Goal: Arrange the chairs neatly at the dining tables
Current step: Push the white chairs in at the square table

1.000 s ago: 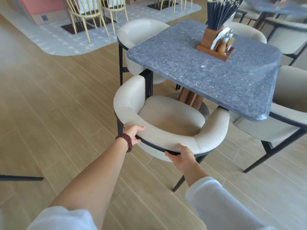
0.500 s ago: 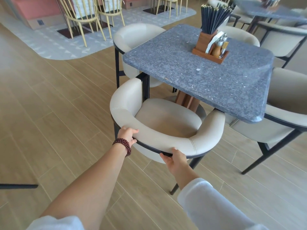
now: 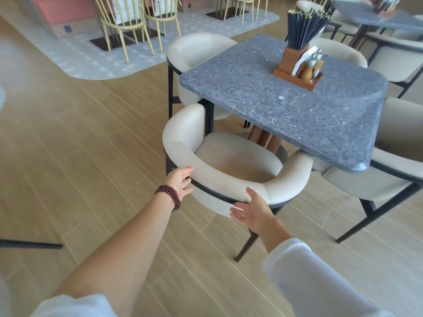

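Though the task covers every table in the room, the one in front of me looks nearly done. The cream, round-backed padded chair on a black metal frame stands tucked in at the near side of the grey speckled stone-topped table. Its seat front is under the tabletop edge and its right arm ends just below the near corner. The person's left hand (a dark red bead bracelet at the wrist) lies against the outside of the curved backrest, fingers straight and spread, gripping nothing. The right hand hovers just beside the backrest's lower edge, fingers splayed and empty; whether the thumb touches the padding I cannot tell.

I judge this chair placed, needing at most a small nudge to square it. Matching cream chairs stand at the far left corner, the far side and the right, all drawn close to the table. What seems left is the second grey table at the back right, too blurred for me to judge its chairs.

A wooden caddy of dark chopsticks sits on the tabletop, and pale yellow spindle-back chairs stand on the patterned floor beyond. Pushing the near chair deeper looks blocked: the table's wooden pedestal rises just past the seat, and a black upright stands at the tip of the left arm.
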A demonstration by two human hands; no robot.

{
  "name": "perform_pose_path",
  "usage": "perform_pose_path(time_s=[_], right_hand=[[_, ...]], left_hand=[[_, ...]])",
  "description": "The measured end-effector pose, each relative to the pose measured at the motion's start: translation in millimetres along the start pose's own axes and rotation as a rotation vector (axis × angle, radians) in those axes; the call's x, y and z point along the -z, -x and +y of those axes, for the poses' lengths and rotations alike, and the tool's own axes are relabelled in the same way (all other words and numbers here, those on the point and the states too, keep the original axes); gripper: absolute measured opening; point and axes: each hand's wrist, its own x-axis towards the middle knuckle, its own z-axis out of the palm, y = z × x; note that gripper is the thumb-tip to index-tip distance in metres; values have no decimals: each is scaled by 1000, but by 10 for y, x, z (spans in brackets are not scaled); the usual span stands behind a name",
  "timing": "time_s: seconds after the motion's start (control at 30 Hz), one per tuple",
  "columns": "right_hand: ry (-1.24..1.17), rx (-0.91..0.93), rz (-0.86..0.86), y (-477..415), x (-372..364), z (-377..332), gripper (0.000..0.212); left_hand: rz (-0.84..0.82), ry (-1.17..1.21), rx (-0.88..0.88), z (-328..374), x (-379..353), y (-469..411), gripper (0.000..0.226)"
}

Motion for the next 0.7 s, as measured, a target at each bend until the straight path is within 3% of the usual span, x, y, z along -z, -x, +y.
perform_pose_path(time_s=[0.27, 0.47, 0.7], right_hand=[[115, 134, -212, 841, -268, 51, 38], [311, 158, -345, 1346, -646, 278, 45], [568, 130, -615, 1641, -1314, 597, 45]], left_hand=[[-65, -53, -121, 116, 451, 1082, 38], [-9, -20, -196, 52, 815, 1859, 37], [154, 94, -286, 12, 1208, 2435, 34]])
